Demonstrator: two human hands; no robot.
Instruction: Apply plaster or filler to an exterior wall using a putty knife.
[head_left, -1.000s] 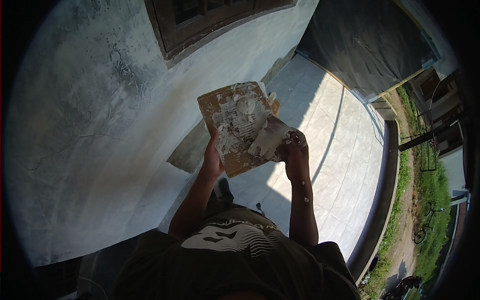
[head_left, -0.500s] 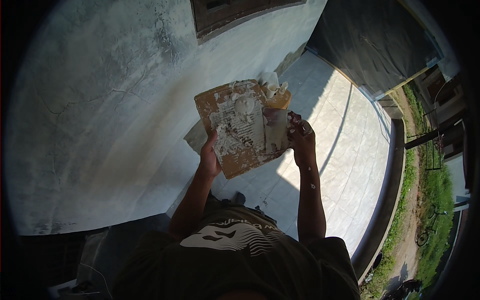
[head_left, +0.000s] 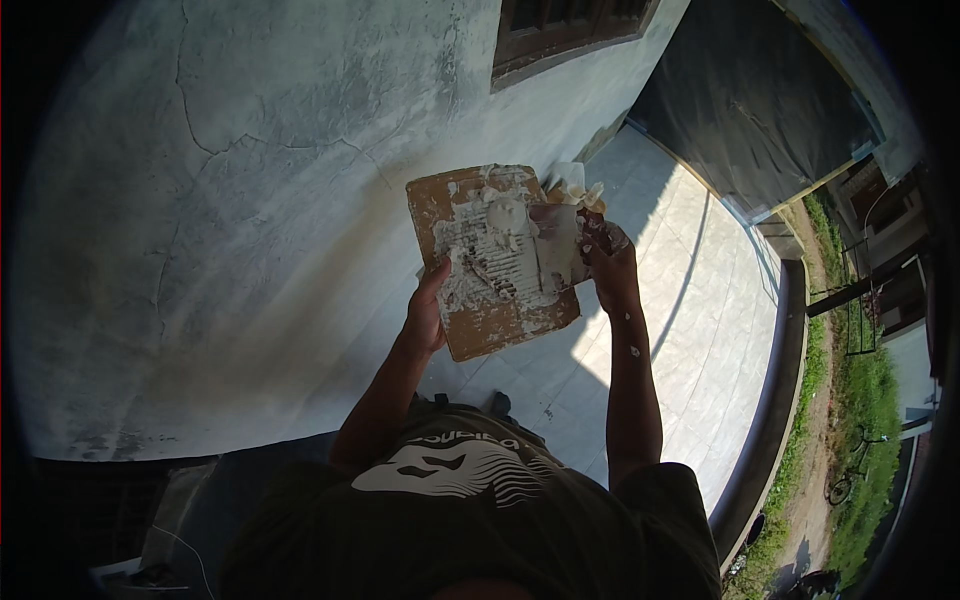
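My left hand (head_left: 428, 315) grips the lower left edge of a brown board (head_left: 470, 330) smeared with white putty. It holds the board flat in front of my chest. My right hand (head_left: 608, 262), spattered with white, holds a flat putty blade (head_left: 566, 232) laid against the board's right side. A lump of putty sits on the blade's upper end near the board's top right corner. The grey, cracked plaster wall (head_left: 230, 190) rises just to the left of the board.
A dark wooden window frame (head_left: 560, 35) sits high in the wall. Pale floor tiles (head_left: 690, 330) stretch ahead and to the right, ending at a curved raised kerb (head_left: 780, 420). A dark doorway (head_left: 760, 110) lies beyond. Grass (head_left: 870, 400) borders the far right.
The board and both hands have stayed together while my view swung, bringing the wall closer on the left. The blade slid from the board's upper right corner down its right side.
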